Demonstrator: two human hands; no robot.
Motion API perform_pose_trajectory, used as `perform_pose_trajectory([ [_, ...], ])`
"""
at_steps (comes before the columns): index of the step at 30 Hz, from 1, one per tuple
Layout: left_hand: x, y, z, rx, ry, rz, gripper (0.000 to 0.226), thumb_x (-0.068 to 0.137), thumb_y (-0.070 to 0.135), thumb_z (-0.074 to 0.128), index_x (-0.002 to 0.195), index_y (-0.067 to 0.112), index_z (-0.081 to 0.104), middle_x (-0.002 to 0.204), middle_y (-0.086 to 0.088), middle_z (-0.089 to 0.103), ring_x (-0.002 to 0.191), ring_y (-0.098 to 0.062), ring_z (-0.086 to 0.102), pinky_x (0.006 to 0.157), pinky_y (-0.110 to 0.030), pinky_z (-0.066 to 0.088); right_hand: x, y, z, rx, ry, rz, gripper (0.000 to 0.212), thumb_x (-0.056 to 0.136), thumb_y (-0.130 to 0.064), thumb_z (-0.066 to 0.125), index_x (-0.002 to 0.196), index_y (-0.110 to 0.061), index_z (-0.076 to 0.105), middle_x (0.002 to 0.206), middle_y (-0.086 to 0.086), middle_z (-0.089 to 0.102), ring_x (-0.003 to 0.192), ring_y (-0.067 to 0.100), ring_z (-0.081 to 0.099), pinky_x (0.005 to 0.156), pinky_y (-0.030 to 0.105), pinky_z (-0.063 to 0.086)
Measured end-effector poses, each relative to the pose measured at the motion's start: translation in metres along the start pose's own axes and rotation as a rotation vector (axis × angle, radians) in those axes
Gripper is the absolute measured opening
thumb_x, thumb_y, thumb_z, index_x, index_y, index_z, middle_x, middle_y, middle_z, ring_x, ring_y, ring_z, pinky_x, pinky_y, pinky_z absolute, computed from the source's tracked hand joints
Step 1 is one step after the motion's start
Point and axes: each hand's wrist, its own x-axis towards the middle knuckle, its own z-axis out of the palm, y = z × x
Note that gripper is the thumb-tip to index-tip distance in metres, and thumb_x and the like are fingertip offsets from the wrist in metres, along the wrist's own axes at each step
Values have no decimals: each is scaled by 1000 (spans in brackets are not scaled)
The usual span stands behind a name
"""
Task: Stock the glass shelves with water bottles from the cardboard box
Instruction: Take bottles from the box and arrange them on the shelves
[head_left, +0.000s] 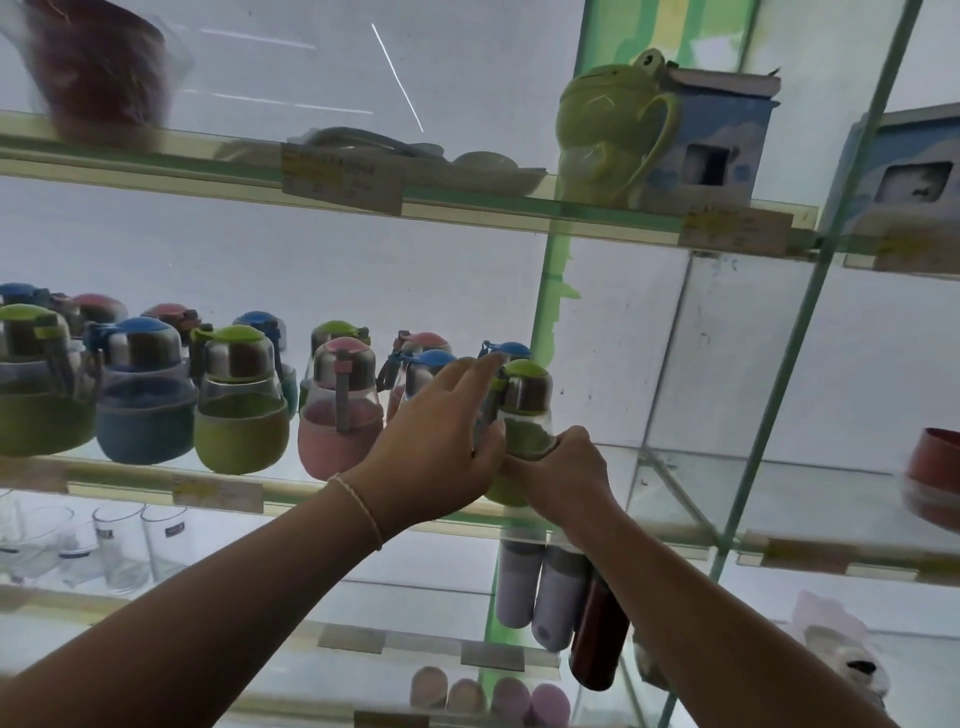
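A green-capped water bottle with a green sleeve stands at the right end of the middle glass shelf. My right hand grips its lower body from the right. My left hand rests against its left side with the fingers stretched up toward the cap. To the left, several round bottles with green, blue and pink caps fill the same shelf in rows. A blue-capped bottle stands just behind the held one. The cardboard box is out of view.
Upper shelf holds a green frog-shaped jug, blue boxes and a red bowl. Below are drinking glasses, slim flasks and a dark red flask. A green upright divides the bays; an orange bowl sits at right.
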Motion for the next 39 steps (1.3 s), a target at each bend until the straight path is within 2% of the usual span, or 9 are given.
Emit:
perform_pose_trajectory([
  [7,23,-9,0,113,-5,19,59,91,28,56,145,18,36,143,-3,47,125,-23,48,101,-37,43,1,0,-16,-193,-73,-63,88,64,-78,69,119,-11,51,99,-6,58,83,7,56,60,22,41],
  [10,36,-18,-3,168,-20,-23,58,91,35,50,144,16,40,143,-4,48,128,-25,47,107,-38,37,8,-7,-26,-87,-106,-116,93,68,-65,77,138,-16,42,121,-2,57,103,14,56,78,25,46],
  [13,45,-23,-1,210,-36,-80,61,87,43,37,140,13,45,140,-7,51,127,-25,47,108,-39,35,16,-16,-23,-25,-119,-202,75,66,-53,85,126,-23,51,115,-8,61,102,13,60,87,35,53],
  [18,42,-32,13,299,-36,-101,55,90,42,35,131,11,54,132,-10,57,126,-26,47,111,-39,29,24,-12,-13,-19,-83,-210,66,66,-52,86,117,-22,57,103,-10,63,91,10,60,75,25,49],
  [23,37,-37,33,382,129,-125,36,92,32,47,110,7,67,114,-11,67,112,-28,58,106,-42,38,23,-11,-2,-52,47,-211,70,62,-57,85,113,-23,51,100,-11,59,83,9,56,60,13,35],
  [31,39,-50,50,394,287,-61,32,91,25,47,101,4,68,103,-13,67,100,-30,58,99,-42,36,23,-8,0,-70,37,-207,74,61,-60,84,115,-23,50,104,-9,59,89,12,58,59,13,34],
  [34,39,-52,53,365,340,-40,38,95,30,42,103,4,69,103,-13,68,100,-30,59,99,-43,38,28,-7,-15,-39,-145,-191,78,56,-63,86,115,-24,51,106,-12,61,95,12,62,71,20,49],
  [37,38,-51,54,324,377,-27,46,98,36,35,106,4,68,103,-12,68,100,-29,59,100,-41,36,40,-15,-46,266,-348,-68,95,45,-67,85,123,-21,56,117,1,67,107,21,64,90,39,52],
  [39,38,-51,54,315,377,-34,51,99,40,31,109,5,67,106,-12,67,101,-28,59,101,-39,34,56,-21,-60,477,-295,-22,69,64,-56,81,118,-18,60,120,6,65,113,25,61,99,43,46],
])
